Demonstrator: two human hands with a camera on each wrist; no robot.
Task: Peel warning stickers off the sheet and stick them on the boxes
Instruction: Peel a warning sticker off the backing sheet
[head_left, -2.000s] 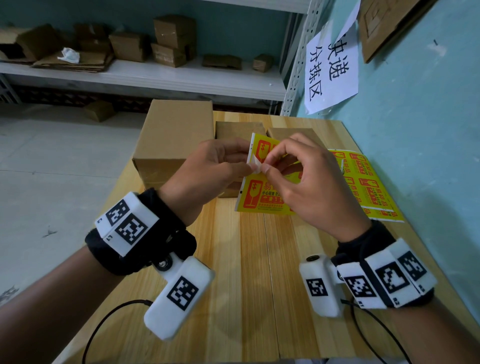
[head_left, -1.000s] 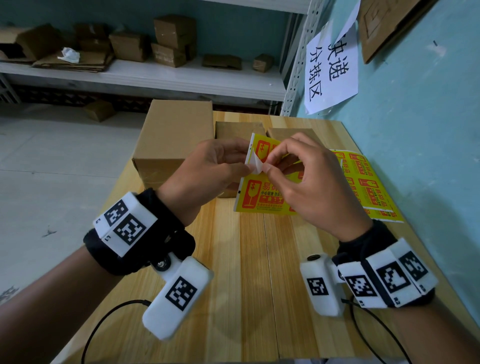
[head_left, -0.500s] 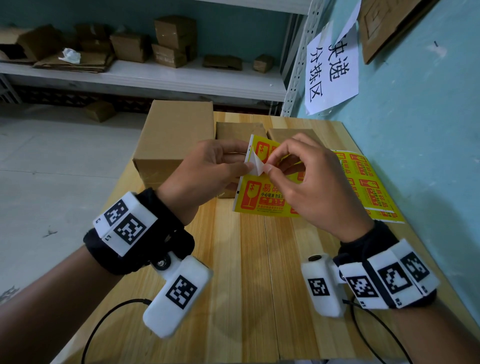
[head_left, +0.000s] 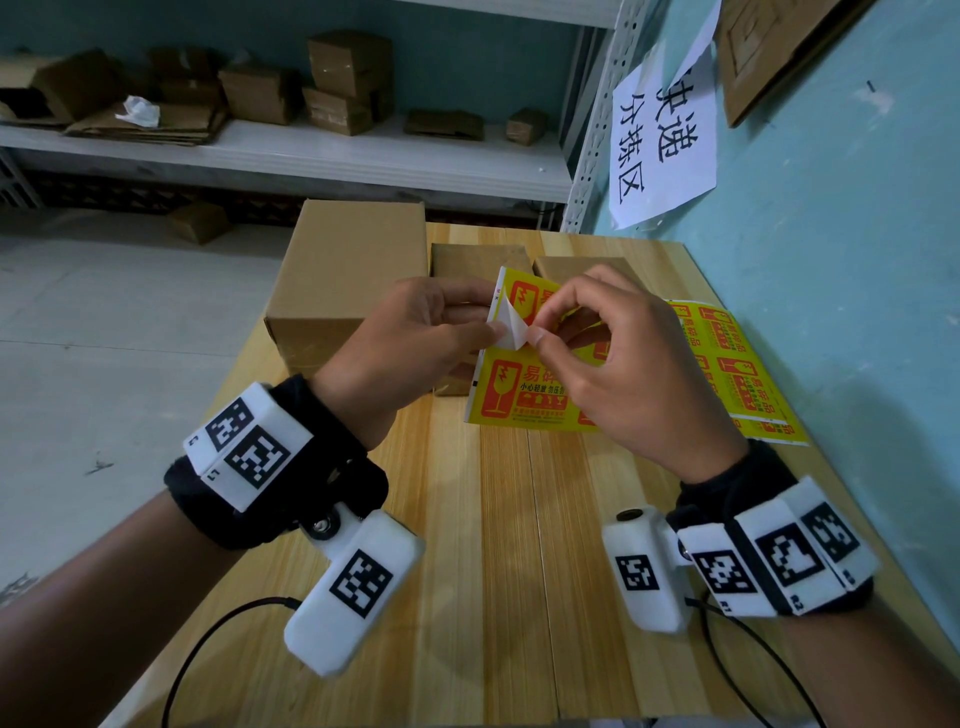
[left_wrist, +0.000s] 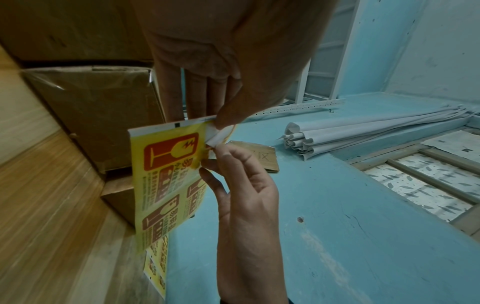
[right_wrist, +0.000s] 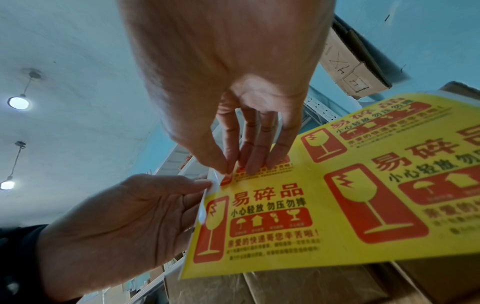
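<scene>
Along the left edge of the tabletop sits the large box (head_left: 348, 270), its top bare, with two smaller boxes (head_left: 480, 260) just beside it toward the far edge. No sticker shows on any of them.

Your left hand (head_left: 415, 338) holds the sticker sheet (head_left: 519, 400) up off the tabletop. Its thumb and forefinger pinch the backing at the sheet's left edge, and the other fingers lie straight and together behind the paper, as the left wrist view shows.

Between your hands is the thing that has changed — the white peeled corner (head_left: 509, 332). A second ago it was a small lifted tab; now it stands out as a wider triangle, folded back so its white underside faces you. So the sticker is separating from the backing, though most of it is still stuck down.

Your right hand (head_left: 623, 358) pinches that corner between thumb and forefinger. In the right wrist view its other fingers (right_wrist: 259, 156) lie close together with their tips on the yellow face of the sheet.

Further right, a second sheet of stickers (head_left: 737, 369) lies flat near the right edge of the tabletop, by the blue wall.

Judging by this, the hard part — starting the edge — is done. What remains is a steady pull across the sticker while your left hand holds the backing taut. Pull too sharply and the thin label may curl onto itself or tear.
</scene>
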